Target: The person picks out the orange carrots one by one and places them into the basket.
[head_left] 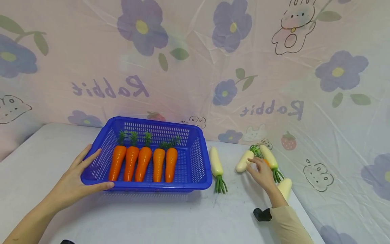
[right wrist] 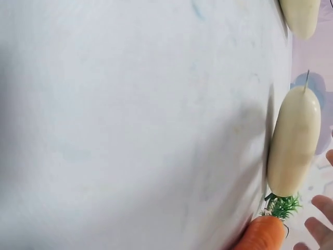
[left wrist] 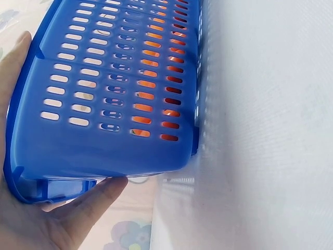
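My left hand (head_left: 71, 179) holds the front left corner of a blue plastic basket (head_left: 182, 185), thumb along the front rim and fingers at the left side. In the left wrist view the thumb and fingers lie around the corner of the slotted basket (left wrist: 104, 151). Several orange carrots (head_left: 143, 164) with green tops lie side by side inside. My right hand (head_left: 262, 173) hovers with parted fingers at a short white radish (head_left: 245, 161). In the right wrist view, fingertips (right wrist: 323, 208) show beside the radish (right wrist: 294, 146) and a carrot (right wrist: 260, 237), with a gap between.
A leafy white radish (head_left: 215, 162) lies right of the basket. Beyond my right hand are another radish (head_left: 268, 156) and a partly hidden carrot (head_left: 266, 162). One more radish (head_left: 285, 187) lies behind the right forearm, near the table's right edge. A patterned curtain (head_left: 189, 67) hangs behind.
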### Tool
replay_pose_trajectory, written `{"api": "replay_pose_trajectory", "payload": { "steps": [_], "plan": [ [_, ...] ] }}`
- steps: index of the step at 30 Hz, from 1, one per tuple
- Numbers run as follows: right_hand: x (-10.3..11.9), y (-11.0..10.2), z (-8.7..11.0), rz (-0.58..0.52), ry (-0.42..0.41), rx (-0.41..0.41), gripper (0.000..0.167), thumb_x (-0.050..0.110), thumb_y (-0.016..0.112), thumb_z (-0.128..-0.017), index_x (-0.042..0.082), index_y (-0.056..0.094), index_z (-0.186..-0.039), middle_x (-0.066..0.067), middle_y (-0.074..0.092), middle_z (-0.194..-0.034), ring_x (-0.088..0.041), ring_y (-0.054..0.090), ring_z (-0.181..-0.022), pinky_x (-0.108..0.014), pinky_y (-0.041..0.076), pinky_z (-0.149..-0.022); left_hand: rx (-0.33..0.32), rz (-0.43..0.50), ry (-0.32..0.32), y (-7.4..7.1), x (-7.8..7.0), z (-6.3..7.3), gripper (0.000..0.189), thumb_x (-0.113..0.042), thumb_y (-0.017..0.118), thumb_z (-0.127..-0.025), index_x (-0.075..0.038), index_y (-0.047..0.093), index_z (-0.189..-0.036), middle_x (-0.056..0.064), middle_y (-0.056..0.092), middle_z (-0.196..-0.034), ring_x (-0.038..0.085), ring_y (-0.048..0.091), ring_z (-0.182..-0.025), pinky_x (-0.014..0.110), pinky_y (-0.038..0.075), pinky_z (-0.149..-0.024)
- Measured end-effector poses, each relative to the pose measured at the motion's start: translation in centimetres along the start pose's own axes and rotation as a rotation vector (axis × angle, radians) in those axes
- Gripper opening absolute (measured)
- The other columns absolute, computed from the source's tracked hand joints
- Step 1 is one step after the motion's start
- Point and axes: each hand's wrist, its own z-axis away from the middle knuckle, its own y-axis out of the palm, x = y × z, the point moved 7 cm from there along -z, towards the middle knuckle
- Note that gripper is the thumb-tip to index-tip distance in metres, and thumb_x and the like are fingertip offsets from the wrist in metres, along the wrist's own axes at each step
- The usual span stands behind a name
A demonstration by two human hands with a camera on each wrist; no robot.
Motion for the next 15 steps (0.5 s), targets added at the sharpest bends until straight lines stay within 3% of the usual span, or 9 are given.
{"api": "replay_pose_trajectory", "payload": {
  "steps": [4,7,15],
  "plan": [
    [-0.6,-0.1,0.0,0.059,0.020,-0.016,0.044,0.022,0.058,-0.087,-0.001,0.059,-0.124,-0.032,0.040,-0.139,-0.048,0.036,-0.129,-0.072,0.027,-0.100,-0.002,0.000,0.000,0.0,0.0,0.0,0.106,-0.041,0.078,-0.077,-0.023,0.010,-0.156,0.006,-0.016,-0.161,0.059,-0.002,-0.139,0.086,0.017,-0.088],
    [-0.9,-0.1,0.0,0.116,0.102,0.051,0.047,0.023,0.058,-0.090,0.000,0.054,-0.131,-0.031,0.033,-0.145,-0.050,0.029,-0.134,-0.080,0.018,-0.096,-0.004,-0.003,-0.001,-0.1,0.0,0.0,0.106,-0.041,0.078,-0.076,-0.023,0.010,-0.156,0.006,-0.016,-0.161,0.059,-0.001,-0.139,0.085,0.017,-0.088],
    [-2.8,0.1,-0.3,0.173,0.236,0.139,0.057,0.025,0.053,-0.094,0.001,0.038,-0.144,-0.034,0.018,-0.151,-0.052,0.018,-0.138,-0.077,0.016,-0.102,-0.009,0.000,0.003,-0.1,-0.1,0.0,0.106,-0.041,0.079,-0.076,-0.024,0.011,-0.155,0.006,-0.014,-0.162,0.059,-0.001,-0.139,0.086,0.017,-0.088]
  ]
}}
